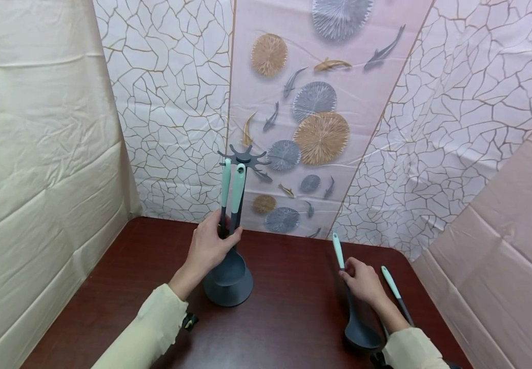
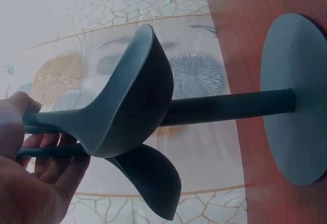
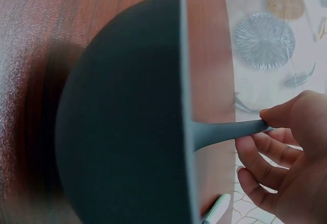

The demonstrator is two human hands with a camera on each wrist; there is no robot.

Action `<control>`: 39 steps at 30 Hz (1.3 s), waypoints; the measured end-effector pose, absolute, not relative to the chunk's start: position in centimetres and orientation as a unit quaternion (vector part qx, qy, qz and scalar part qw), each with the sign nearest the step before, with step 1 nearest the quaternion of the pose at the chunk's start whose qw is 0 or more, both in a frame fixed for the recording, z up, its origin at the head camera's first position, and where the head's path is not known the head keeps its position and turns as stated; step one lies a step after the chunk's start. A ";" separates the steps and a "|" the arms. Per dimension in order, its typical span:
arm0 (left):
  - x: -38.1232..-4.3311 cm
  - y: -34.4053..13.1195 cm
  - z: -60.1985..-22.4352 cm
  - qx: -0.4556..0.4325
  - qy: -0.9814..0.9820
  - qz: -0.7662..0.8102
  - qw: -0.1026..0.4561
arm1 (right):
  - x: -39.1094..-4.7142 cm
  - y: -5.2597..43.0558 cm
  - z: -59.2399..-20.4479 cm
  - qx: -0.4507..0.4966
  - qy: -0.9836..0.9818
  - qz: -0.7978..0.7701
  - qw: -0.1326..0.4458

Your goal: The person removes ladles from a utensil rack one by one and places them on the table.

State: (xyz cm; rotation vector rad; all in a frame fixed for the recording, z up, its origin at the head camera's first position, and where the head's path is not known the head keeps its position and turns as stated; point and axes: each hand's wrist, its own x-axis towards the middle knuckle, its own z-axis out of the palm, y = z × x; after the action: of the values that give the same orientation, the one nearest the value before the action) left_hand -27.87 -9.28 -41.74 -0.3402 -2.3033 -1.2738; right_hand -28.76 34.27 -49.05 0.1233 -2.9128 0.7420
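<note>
I'm seeing the left hand pinching a ladle and a spoon-like utensil near the utensil stand, left of frame centre; at lower right, the right hand is pinching another ladle, a mint-handled utensil lying nearby

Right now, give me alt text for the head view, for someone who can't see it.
A person's left hand grips two green-handled utensils beside a dark stand on a reddish-brown table. Their right hand holds a green-handled ladle, with another green-handled utensil farther right.
</note>
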 end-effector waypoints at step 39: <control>-27.8 -9.2 -41.9 -0.125 -0.836 -0.473 0.249 | -27.8 36.0 -51.1 0.018 -0.971 0.238 0.013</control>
State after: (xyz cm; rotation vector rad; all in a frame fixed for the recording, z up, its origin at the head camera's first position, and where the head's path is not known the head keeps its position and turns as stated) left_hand -27.78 -9.24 -41.93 -0.3416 -2.2772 -1.2889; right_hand -27.82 36.02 -51.06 0.0551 -3.0256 0.7430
